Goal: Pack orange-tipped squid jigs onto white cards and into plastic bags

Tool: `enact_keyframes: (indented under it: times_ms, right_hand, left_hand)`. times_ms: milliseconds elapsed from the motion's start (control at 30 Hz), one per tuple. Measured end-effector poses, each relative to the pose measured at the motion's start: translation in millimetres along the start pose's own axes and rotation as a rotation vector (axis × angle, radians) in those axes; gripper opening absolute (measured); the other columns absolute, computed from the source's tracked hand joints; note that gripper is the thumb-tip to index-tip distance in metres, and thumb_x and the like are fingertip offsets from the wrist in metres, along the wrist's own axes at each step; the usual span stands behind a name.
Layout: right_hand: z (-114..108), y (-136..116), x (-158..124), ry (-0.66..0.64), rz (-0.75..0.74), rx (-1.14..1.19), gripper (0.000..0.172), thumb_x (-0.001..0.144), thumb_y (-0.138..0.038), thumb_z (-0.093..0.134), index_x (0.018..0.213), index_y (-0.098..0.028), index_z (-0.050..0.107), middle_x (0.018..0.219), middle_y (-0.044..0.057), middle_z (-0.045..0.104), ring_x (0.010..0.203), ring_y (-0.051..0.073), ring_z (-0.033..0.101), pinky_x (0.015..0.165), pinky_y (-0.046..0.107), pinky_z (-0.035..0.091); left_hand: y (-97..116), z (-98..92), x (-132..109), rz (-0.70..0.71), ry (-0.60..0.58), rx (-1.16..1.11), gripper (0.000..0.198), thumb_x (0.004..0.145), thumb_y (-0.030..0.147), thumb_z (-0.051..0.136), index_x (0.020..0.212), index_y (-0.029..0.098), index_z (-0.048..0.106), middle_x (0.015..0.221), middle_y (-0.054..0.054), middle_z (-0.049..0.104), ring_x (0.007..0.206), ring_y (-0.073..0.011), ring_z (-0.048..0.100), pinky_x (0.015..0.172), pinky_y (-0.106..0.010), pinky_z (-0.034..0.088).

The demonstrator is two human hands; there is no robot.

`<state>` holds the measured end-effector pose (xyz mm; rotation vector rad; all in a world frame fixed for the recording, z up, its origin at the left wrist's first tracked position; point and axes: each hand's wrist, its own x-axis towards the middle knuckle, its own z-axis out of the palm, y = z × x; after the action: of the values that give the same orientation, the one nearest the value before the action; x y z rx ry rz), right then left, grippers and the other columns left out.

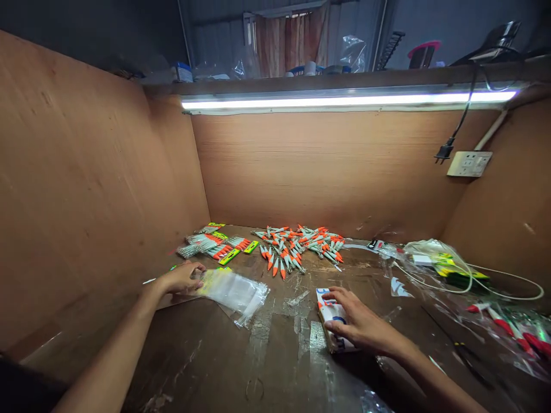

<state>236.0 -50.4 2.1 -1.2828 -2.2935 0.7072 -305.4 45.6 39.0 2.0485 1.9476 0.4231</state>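
My left hand (186,277) rests at the left end of a stack of clear plastic bags (236,291), its fingers curled over their yellowish end. On the right, my right hand (350,318) lies spread over a white block with blue and red print (330,310), fingers apart and touching its top. Behind them is a loose pile of orange and pale green lures (297,246). Packed lures with yellow-green cards (206,244) lie to the left of that pile.
At the right are a clear bag with yellow-and-black cards (456,269), a white cord, dark pliers (473,364) and red-and-white items (508,330). A black plug (444,151) hangs near the wall socket (469,164). Wooden walls enclose the table (206,361).
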Motion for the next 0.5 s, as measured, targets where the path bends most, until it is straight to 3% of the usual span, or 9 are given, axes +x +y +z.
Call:
enact_keyframes:
  times_ms: [100,267,333,500]
  right_hand:
    - [2,0,-3,-0.007,0.070,-0.081,0.080,0.077,-0.053,0.072,0.147,-0.027,0.042,0.146,0.013,0.044,0.133,0.032,0.042,0.111,0.046,0.035]
    - [-6,2,-9,-0.022,0.205,-0.160,0.093,0.071,-0.036,0.073,0.154,-0.028,0.031,0.161,0.015,0.020,0.146,0.037,0.024,0.115,0.049,0.028]
    - [-12,5,-12,-0.028,0.243,-0.194,0.097,0.071,-0.035,0.072,0.156,-0.029,0.027,0.163,0.015,0.015,0.147,0.040,0.022,0.114,0.052,0.028]
    - [-22,13,-18,-0.078,0.291,-0.265,0.089,0.075,-0.034,0.065,0.156,-0.028,0.028,0.156,0.015,0.037,0.138,0.039,0.042,0.108,0.052,0.036]
  left_hand:
    - [-17,-1.3,0,0.002,0.015,-0.031,0.047,0.056,0.050,0.072,0.087,0.015,0.067,0.086,-0.009,0.068,0.088,-0.0309,0.063,0.078,-0.036,0.050]
    - [-20,-1.7,3,0.028,0.046,-0.116,0.050,0.057,0.054,0.072,0.086,0.015,0.065,0.073,-0.003,0.063,0.075,-0.0246,0.061,0.068,-0.031,0.047]
    - [-16,-4.4,2,0.046,0.033,-0.148,0.048,0.058,0.057,0.072,0.081,0.016,0.065,0.069,-0.003,0.063,0.071,-0.0239,0.061,0.066,-0.030,0.046]
    - [14,-17.0,0,0.149,0.039,-0.198,0.042,0.068,0.059,0.067,0.072,0.017,0.066,0.074,-0.003,0.067,0.079,-0.0240,0.059,0.073,-0.030,0.044]
